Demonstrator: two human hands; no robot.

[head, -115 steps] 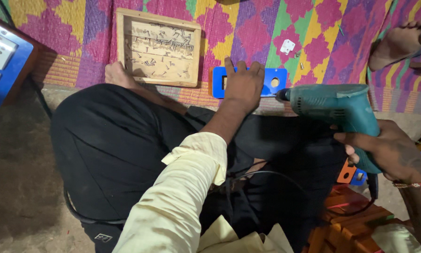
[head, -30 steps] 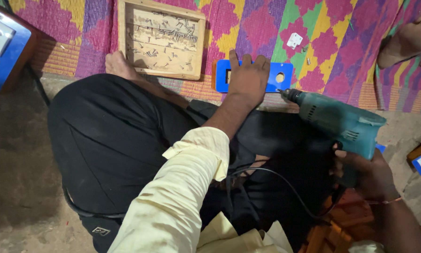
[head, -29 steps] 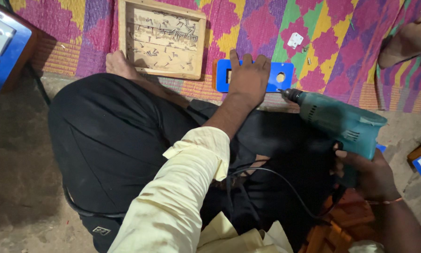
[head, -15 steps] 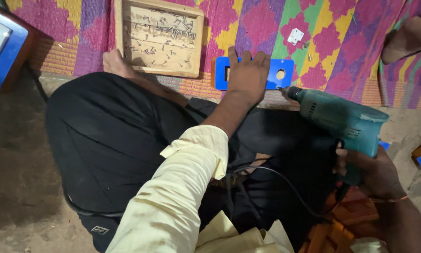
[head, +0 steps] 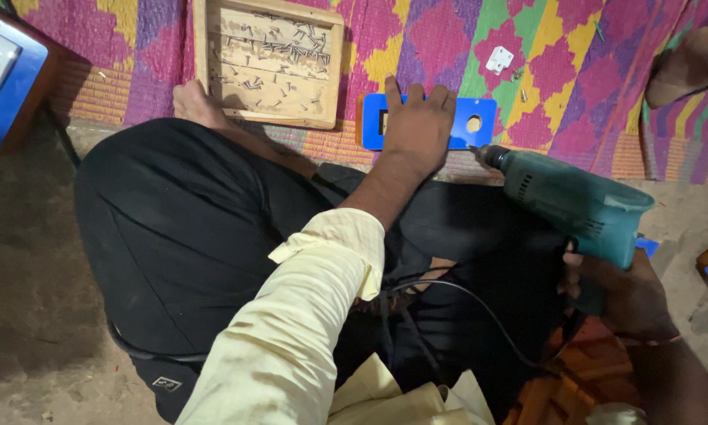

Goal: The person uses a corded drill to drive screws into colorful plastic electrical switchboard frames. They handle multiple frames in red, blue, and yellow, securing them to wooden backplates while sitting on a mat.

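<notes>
The left hand (head: 414,126) lies flat, fingers spread, pressing a blue plate (head: 480,124) onto the patterned mat (head: 598,86). The right hand (head: 623,295) is clenched around a teal drill (head: 574,203), its bit touching the plate's edge. Just beside, a shallow wooden tray (head: 269,63) holds scattered small screws (head: 306,39).

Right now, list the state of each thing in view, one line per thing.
Left hand: flat, pressing on the blue plate.
Blue plate: flat on the woven mat, round hole showing.
Right hand: gripping the drill's handle.
Teal drill: bit tip at the plate's lower edge.
Wooden tray: open, screws scattered inside.
Woven mat: spread flat.
</notes>
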